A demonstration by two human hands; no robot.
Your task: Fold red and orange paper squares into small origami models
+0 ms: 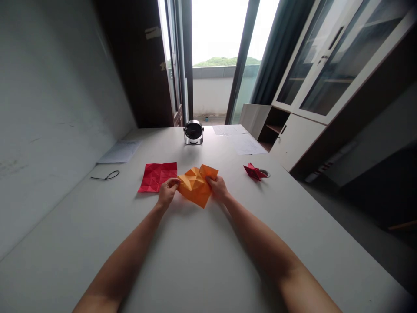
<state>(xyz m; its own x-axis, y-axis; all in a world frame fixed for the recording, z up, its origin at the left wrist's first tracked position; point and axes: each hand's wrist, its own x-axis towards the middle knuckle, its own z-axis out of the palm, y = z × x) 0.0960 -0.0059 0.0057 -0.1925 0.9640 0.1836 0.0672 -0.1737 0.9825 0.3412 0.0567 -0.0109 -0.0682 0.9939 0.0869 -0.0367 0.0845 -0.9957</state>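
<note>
An orange sheet of origami paper (195, 184), marked with creases and partly raised in the middle, is held just above the white table (195, 261). My left hand (167, 191) pinches its left corner between thumb and fingers. On the opposite side my right hand (217, 187) grips the right edge, with the thumb on top. A creased red sheet of paper (158, 176) lies flat beside and partly behind my left hand. Farther to the right rests a folded red paper piece (256, 172), touching or close to a pale roll of tape (265, 173).
A round black and silver device on a stand (193, 132) is at the table's far side. White papers (246, 144) lie at the far right, others (120, 151) by the left wall. A black cable tie (107, 176) is at the left. Cabinets (302, 134) stand beyond the right edge.
</note>
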